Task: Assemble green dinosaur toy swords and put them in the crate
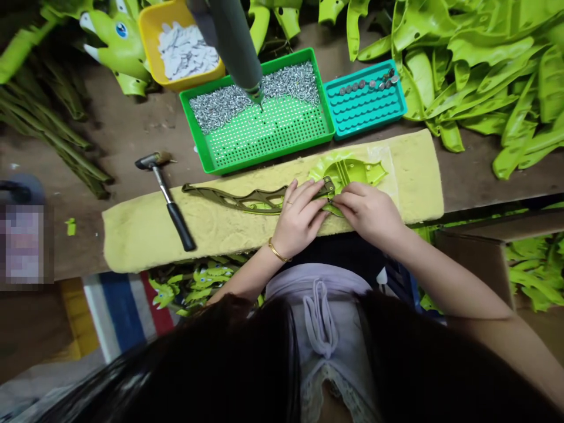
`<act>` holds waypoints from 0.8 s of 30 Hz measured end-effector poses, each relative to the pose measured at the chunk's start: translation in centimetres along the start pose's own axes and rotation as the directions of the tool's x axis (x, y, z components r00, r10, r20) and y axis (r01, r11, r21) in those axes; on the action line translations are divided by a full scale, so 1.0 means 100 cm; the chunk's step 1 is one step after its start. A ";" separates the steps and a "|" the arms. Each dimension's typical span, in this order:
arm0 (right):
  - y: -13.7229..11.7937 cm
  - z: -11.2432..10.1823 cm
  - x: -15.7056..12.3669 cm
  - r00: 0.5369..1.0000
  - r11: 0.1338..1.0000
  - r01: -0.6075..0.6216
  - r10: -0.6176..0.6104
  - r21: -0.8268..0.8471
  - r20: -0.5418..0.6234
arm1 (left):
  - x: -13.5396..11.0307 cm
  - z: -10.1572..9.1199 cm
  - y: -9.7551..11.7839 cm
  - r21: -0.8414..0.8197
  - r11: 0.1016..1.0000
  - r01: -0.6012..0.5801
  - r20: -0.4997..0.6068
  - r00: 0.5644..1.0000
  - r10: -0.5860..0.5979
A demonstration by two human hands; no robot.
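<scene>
Left hand (302, 212) grasping a brown strip (233, 200), right hand (369, 212) at the green shell (352, 171), its grip unclear, on a yellow pad (238, 235). A driver (233, 47) partly blocks the screw tray (264, 134); a hammer (177, 222) overlaps the pad's edge.

gold bracelet (277, 252), slim ring (289, 202), lavender drawstring top (293, 288)

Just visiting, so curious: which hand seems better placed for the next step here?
Probably the right hand: it's pinched close at the green shell, while the left hand lies across the brown strip.
</scene>
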State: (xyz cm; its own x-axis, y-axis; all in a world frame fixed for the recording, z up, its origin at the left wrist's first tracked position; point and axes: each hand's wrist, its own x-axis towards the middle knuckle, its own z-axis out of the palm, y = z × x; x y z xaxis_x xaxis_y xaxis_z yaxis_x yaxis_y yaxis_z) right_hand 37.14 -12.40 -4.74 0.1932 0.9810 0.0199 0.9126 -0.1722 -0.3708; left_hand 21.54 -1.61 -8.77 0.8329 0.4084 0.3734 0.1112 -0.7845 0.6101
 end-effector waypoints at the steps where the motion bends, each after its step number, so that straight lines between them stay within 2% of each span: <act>1: -0.001 -0.001 0.000 1.000 1.000 -0.012 0.012 -0.010 0.018 | 0.000 0.000 0.000 0.008 1.000 -0.002 0.008 1.000 0.002; 7: -0.004 -0.003 0.000 0.995 0.997 -0.077 0.076 0.017 0.059 | 0.000 -0.001 -0.001 0.084 0.996 -0.004 0.095 0.995 -0.004; 15: -0.003 -0.004 0.005 0.989 0.997 -0.077 0.077 -0.005 0.128 | 0.001 -0.002 -0.001 0.154 0.988 -0.018 0.107 0.994 0.001; 20: -0.002 -0.013 -0.007 0.984 0.987 -0.162 0.162 -0.012 0.078 | 0.001 0.002 0.005 0.207 0.978 -0.009 0.147 0.989 -0.022; 22: 0.002 -0.018 -0.017 0.979 0.981 -0.190 0.186 0.038 0.080 | 0.002 0.004 0.009 0.184 0.983 0.025 0.163 0.985 -0.056; 24: 0.006 -0.022 -0.026 0.975 0.965 -0.206 0.190 0.160 0.113 | 0.003 0.005 0.012 0.133 0.988 0.077 0.181 0.978 -0.100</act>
State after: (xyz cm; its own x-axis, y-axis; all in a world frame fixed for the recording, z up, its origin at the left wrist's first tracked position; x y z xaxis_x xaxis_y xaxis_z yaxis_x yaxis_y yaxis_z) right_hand 37.99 -15.26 -3.03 0.3210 0.9342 -0.1558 0.7834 -0.3544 -0.5105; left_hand 22.15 -2.70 -8.26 0.9020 0.3936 0.1772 0.2460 -0.8061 0.5383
